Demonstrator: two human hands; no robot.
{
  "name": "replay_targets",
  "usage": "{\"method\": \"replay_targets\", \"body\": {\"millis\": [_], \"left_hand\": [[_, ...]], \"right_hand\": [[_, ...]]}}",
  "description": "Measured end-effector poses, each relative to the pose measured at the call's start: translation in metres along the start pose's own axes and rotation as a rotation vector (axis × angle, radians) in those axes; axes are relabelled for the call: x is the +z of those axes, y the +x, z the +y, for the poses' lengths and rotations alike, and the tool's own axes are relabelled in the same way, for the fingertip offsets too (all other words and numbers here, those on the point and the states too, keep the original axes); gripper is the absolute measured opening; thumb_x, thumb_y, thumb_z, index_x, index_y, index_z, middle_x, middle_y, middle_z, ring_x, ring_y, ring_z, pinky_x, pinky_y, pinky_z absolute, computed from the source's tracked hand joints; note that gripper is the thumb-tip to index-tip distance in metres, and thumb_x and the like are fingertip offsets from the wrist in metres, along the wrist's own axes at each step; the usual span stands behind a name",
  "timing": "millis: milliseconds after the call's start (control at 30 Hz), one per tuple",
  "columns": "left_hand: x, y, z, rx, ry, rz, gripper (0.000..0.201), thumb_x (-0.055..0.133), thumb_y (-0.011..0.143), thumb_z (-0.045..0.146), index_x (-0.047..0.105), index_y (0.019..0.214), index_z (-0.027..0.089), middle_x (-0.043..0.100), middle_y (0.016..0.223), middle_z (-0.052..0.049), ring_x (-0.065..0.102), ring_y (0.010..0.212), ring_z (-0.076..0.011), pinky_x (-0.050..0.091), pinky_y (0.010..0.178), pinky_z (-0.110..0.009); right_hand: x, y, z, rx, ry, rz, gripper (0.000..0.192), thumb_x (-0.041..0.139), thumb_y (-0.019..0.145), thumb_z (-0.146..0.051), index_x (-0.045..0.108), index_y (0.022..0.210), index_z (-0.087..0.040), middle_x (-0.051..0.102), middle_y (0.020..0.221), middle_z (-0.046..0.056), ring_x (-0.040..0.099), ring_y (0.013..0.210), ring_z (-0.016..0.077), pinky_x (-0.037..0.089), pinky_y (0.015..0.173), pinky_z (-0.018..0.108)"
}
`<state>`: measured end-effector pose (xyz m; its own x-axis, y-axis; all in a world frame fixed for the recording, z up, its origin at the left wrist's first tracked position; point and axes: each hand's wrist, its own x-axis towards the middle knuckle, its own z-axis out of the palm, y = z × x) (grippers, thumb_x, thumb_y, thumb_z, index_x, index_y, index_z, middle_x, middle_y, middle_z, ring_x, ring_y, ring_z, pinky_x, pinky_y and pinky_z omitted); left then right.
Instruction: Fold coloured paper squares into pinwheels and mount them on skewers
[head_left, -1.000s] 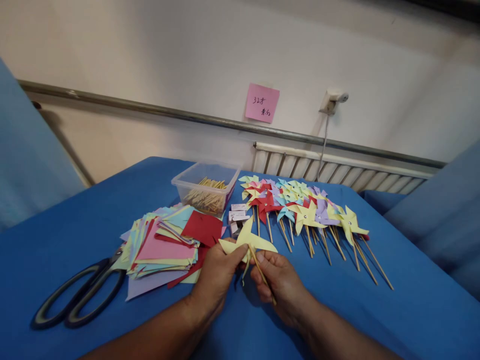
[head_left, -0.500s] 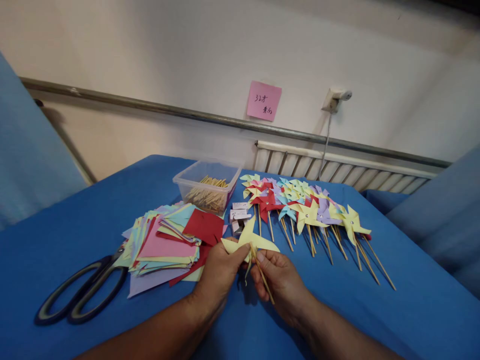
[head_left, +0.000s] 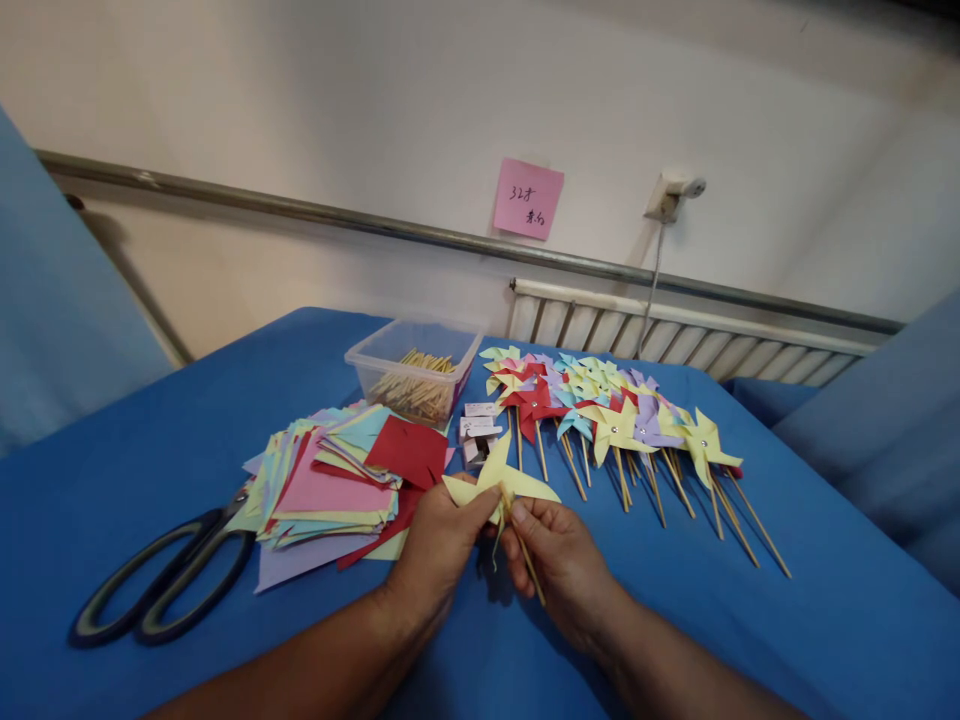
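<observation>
Spread over a blue cloth-covered table: a loose stack of coloured square paper sheets at left, a row of finished paper pinwheels on wooden sticks at right, large black-handled scissors near the left edge, a clear plastic tub of wooden sticks at the back, a few small white boxes just beside the tub.

Held above the cloth, near the front edge and between both hands: a pale yellow paper pinwheel. Left hand pinching one blade near the hub, fingers closed on the paper. Right hand closed around a thin wooden stick, slanting down from the hub across the fingers.

Likely risks, judged from this grip: a creased or torn blade from too hard a pinch on thin paper; a loosened or split centre from twisting the stick against the hub; a snapped stick under sideways bending. Also possible: a forearm brushing the nearby sheets and sliding the stack, or the stick's lower end catching the cloth. Fastening at the hub too small to make out.
</observation>
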<state>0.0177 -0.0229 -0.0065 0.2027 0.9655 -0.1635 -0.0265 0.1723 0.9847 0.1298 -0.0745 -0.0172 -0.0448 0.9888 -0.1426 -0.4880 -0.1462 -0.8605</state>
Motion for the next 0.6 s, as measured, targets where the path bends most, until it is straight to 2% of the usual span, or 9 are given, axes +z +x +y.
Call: {"method": "replay_targets", "body": {"millis": [233,600], "left_hand": [[0.0001,0.0004,-0.0031,0.006,0.017,0.012,0.025,0.067,0.066,0.038,0.058,0.065,0.014,0.057,0.051,0.001,0.051,0.047,-0.012,0.035,0.045,-0.022],[0.0015,-0.0009,0.002,-0.042,-0.057,0.012,0.027,0.071,0.059,0.039,0.06,0.06,0.015,0.057,0.046,0.001,0.05,0.042,-0.0128,0.035,0.043,-0.023]], "right_hand": [[-0.0004,0.0004,0.001,0.0,-0.007,-0.014,0.036,0.063,0.076,-0.048,0.059,0.068,-0.013,0.051,0.042,-0.004,0.037,0.031,0.0049,0.023,0.032,0.017],[-0.001,0.0007,0.0017,-0.011,-0.007,-0.011,0.039,0.063,0.076,-0.049,0.055,0.062,-0.014,0.05,0.041,-0.004,0.036,0.03,0.0043,0.022,0.032,0.016]]}}
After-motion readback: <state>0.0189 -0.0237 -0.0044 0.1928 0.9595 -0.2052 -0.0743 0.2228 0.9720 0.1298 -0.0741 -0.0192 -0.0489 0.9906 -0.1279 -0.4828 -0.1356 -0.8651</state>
